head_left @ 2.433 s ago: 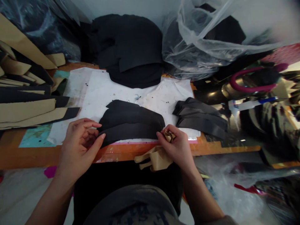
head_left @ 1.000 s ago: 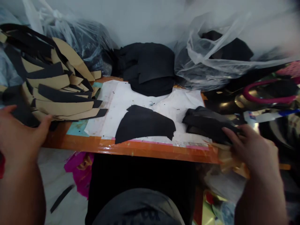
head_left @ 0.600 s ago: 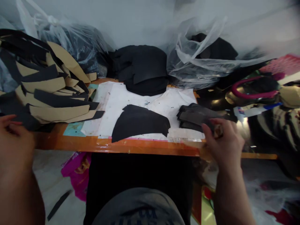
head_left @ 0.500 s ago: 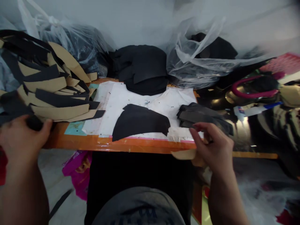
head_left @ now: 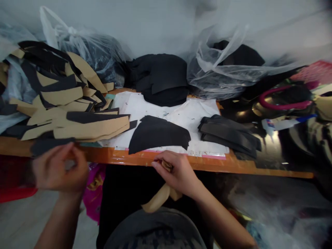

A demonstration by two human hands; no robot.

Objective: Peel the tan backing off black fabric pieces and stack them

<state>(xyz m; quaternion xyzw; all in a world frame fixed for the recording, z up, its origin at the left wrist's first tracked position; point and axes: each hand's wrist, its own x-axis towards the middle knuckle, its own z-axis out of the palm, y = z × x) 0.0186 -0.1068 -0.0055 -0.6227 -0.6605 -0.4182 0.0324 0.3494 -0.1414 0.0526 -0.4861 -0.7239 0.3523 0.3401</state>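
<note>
My right hand (head_left: 176, 169) is closed around crumpled tan paper strips (head_left: 157, 199) in front of the table edge, and their ends hang below the palm. My left hand (head_left: 62, 167), smeared by motion, pinches a dark strip (head_left: 52, 144) at the front of a heap of black and tan strips (head_left: 90, 126). Between the hands, on a white sheet (head_left: 124, 107), lies a flat curved black piece (head_left: 159, 135). To its right, a small stack of dark strips (head_left: 228, 133) rests.
Behind the sheet stands a thick stack of black pieces (head_left: 163, 74), flanked by a left plastic bag (head_left: 95, 52) and a right plastic bag (head_left: 215, 76). A bottle with a blue tip (head_left: 282, 123) lies at right. Below the table hangs a magenta bag (head_left: 93, 197).
My right hand has moved left and toward my body, carrying the tan paper strips. The left hand has drawn rightward from the heap's left side with a dark strip. The view has shifted slightly.
</note>
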